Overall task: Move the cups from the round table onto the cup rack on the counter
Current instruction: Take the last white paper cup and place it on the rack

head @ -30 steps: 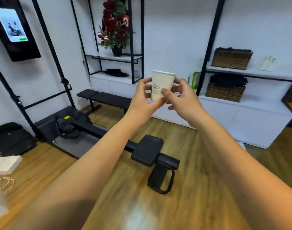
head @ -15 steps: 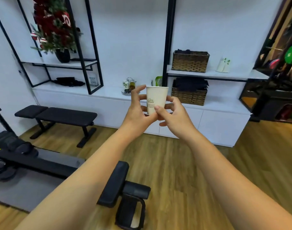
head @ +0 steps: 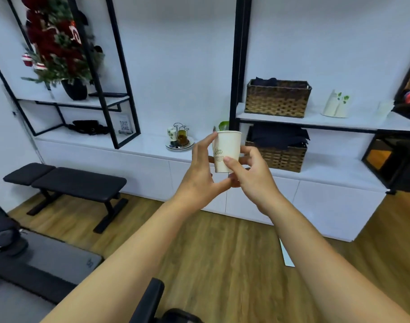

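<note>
In the right half of the frame an upper wicker basket (head: 278, 99) stands on a white shelf (head: 316, 118) and holds something dark that shows just above its rim. Below it, a lower wicker basket (head: 281, 157) stands on the white counter (head: 150, 149) and is filled with folded dark cloth that rises above its rim. Left of the centre, a round tray with a wire cup rack (head: 180, 138) stands on the counter; a white cup with green marks and an amber glass are on it. In the upper left of the frame a dark pot (head: 74, 89) with a red and green plant stands on another shelf. The paper cup (head: 227, 151) is in the centre of the frame, upright, in the air in front of the counter, to the right of the rack and apart from it. Both hands hold it together: the left hand (head: 200, 176) has a fingertip at the rim and the thumb under the bottom, and the right hand (head: 250, 176) presses its thumb on the front wall, its fingers curled behind. The two hands touch each other below the cup.
</note>
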`<state>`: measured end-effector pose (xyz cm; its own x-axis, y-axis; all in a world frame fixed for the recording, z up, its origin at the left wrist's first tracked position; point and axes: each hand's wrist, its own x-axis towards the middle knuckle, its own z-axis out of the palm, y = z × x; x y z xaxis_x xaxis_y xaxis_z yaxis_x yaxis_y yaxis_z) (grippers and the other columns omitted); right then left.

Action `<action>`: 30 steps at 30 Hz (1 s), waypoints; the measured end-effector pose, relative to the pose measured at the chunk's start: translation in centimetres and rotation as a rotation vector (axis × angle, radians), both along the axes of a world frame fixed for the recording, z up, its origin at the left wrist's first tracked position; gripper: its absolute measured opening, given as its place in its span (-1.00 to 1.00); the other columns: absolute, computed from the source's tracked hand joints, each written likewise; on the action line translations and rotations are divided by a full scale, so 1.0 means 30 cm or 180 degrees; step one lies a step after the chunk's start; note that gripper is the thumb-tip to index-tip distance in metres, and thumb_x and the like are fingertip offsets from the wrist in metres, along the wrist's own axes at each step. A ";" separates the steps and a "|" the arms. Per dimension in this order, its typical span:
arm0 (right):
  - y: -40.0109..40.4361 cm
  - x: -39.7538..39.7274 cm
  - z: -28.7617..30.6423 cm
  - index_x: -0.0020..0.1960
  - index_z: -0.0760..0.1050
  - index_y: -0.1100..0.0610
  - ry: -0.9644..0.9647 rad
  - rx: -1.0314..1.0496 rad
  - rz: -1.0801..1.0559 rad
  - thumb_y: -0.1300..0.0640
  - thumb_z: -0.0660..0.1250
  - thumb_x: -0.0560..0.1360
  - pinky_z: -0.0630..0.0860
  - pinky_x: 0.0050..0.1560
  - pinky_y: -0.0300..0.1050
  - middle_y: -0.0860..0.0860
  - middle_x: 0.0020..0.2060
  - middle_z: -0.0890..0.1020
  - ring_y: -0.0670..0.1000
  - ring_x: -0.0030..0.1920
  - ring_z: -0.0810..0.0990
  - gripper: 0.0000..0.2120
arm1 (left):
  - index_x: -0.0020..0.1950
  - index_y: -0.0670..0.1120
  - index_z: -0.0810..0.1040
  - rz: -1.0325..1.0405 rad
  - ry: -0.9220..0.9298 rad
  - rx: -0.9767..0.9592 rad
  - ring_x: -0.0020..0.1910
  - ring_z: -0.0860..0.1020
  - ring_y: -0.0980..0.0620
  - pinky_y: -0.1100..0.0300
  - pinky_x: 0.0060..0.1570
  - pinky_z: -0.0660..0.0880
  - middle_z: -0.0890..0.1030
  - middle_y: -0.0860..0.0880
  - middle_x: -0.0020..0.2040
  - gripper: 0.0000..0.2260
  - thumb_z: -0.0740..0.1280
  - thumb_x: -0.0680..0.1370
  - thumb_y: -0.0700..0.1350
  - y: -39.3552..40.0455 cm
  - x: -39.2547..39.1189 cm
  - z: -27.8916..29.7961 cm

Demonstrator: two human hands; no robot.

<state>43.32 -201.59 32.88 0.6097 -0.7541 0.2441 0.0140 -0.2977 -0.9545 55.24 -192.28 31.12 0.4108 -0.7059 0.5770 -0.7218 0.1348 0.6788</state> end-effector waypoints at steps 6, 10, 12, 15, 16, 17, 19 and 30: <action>-0.412 0.241 -0.034 0.27 0.41 -0.02 -0.0017 0.0315 0.0396 -0.08 0.42 0.52 0.65 -0.21 -0.10 0.04 0.06 0.62 0.00 -0.14 0.71 -0.61 | 0.48 0.15 0.14 0.0659 -0.0691 -0.0124 0.44 0.37 0.04 -0.08 0.06 0.62 0.16 0.02 0.55 -0.16 0.59 0.39 -0.06 -0.382 0.219 -0.015; -0.639 0.388 -0.039 0.23 0.43 -0.04 0.0118 0.0374 0.0755 -0.10 0.41 0.51 0.66 -0.20 -0.08 0.09 0.03 0.64 0.03 -0.13 0.71 -0.65 | 0.46 0.09 0.19 0.0829 -0.1087 0.0024 0.52 0.32 -0.14 -0.18 0.15 0.59 0.20 -0.12 0.58 -0.24 0.58 0.42 -0.10 -0.568 0.338 -0.026; -0.728 0.461 -0.046 0.21 0.46 -0.07 0.0163 0.0508 0.0894 -0.10 0.41 0.51 0.66 -0.20 -0.08 0.08 0.00 0.66 0.04 -0.15 0.71 -0.69 | 0.48 0.09 0.19 0.0979 -0.1132 0.0266 0.53 0.30 -0.12 -0.13 0.18 0.58 0.15 -0.11 0.61 -0.22 0.59 0.42 -0.09 -0.625 0.394 -0.036; -0.823 0.570 -0.071 0.17 0.51 -0.11 0.0127 0.0612 0.1073 -0.10 0.39 0.53 0.66 -0.20 -0.09 0.05 -0.03 0.68 0.01 -0.18 0.71 -0.76 | 0.54 0.05 0.24 0.1146 -0.1165 0.0460 0.49 0.36 -0.09 -0.03 0.16 0.59 0.13 -0.10 0.63 -0.20 0.60 0.42 -0.08 -0.683 0.486 -0.061; -0.848 0.611 -0.079 0.17 0.51 -0.11 0.0122 0.0613 0.1127 -0.10 0.39 0.54 0.66 -0.19 -0.09 0.04 -0.03 0.68 0.00 -0.17 0.71 -0.77 | 0.54 0.03 0.26 0.1169 -0.1167 0.0457 0.46 0.38 -0.08 0.02 0.15 0.58 0.15 -0.11 0.63 -0.21 0.60 0.42 -0.10 -0.705 0.526 -0.070; -0.872 0.656 -0.086 0.18 0.51 -0.11 0.0119 0.0612 0.1169 -0.11 0.38 0.54 0.66 -0.18 -0.10 0.02 -0.04 0.69 -0.01 -0.17 0.71 -0.76 | 0.54 0.05 0.26 0.1196 -0.1152 0.0459 0.44 0.38 -0.05 0.07 0.14 0.57 0.15 -0.10 0.62 -0.21 0.60 0.42 -0.12 -0.727 0.570 -0.078; -0.912 0.743 -0.098 0.17 0.51 -0.15 0.0103 0.0582 0.1229 -0.13 0.38 0.53 0.65 -0.17 -0.13 -0.02 -0.08 0.70 -0.01 -0.16 0.70 -0.76 | 0.53 0.14 0.20 0.1240 -0.1019 0.0472 0.44 0.36 0.00 0.12 0.12 0.55 0.11 -0.03 0.63 -0.19 0.58 0.43 -0.16 -0.770 0.661 -0.092; -1.254 1.366 -0.099 0.23 0.45 -0.37 -0.0038 -0.0281 0.1471 -0.05 0.40 0.55 0.64 0.00 0.05 -0.17 -0.10 0.62 -0.05 -0.11 0.64 -0.67 | 0.51 0.18 0.33 0.0985 -0.0472 0.0293 0.22 0.50 0.22 0.15 0.08 0.57 0.33 0.20 0.42 -0.39 0.50 0.52 0.02 -1.072 1.379 -0.077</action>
